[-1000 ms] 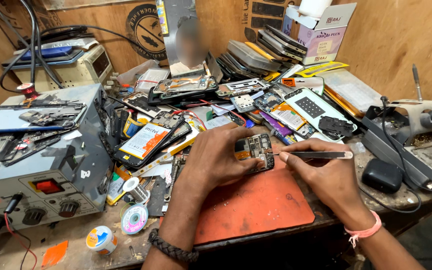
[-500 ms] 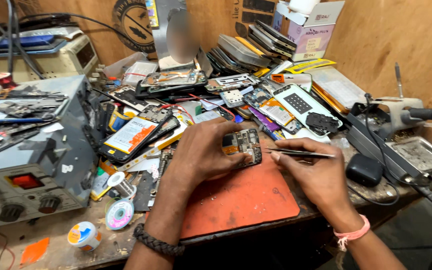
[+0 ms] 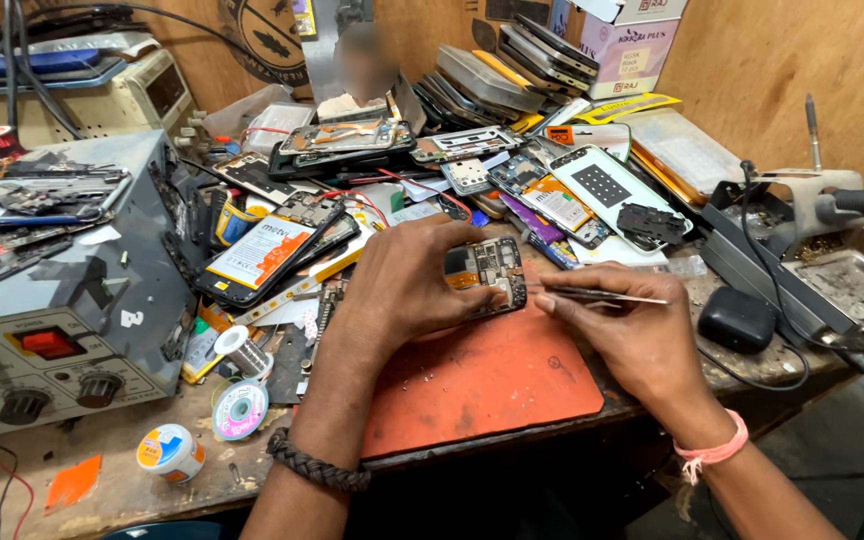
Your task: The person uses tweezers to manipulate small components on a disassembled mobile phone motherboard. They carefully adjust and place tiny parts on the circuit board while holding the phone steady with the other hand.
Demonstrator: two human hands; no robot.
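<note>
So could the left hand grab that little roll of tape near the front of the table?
Probably not right now. The left hand is wrapped around the opened phone, so it is full. The tape roll itself sits in the open on the bench with nothing over it.

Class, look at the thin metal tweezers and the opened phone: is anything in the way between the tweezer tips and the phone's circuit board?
Nothing visible. The right hand points the thin metal tweezers at the opened phone, which the left hand holds above the orange mat.
</note>
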